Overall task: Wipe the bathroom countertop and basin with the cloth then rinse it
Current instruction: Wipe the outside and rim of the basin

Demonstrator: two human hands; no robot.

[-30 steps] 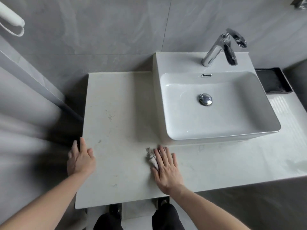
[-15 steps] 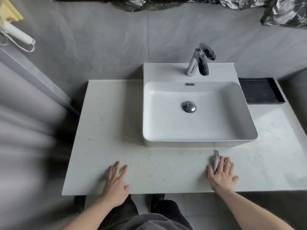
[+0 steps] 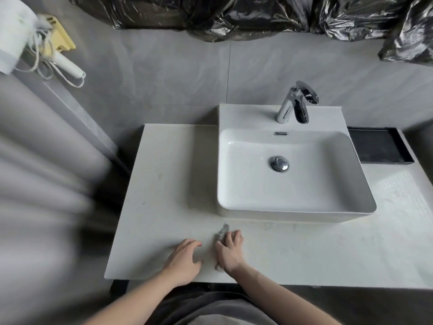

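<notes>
Grey-tiled bathroom, white tabletop | cloth long axis toward basin | right hand clasps cloth | left hand flat, released

I see grey tiled walls behind, with crinkled black plastic sheeting hung along the top. A white hairdryer with a looped cord hangs at upper left, and a black tray sits at the right against the wall.
</notes>
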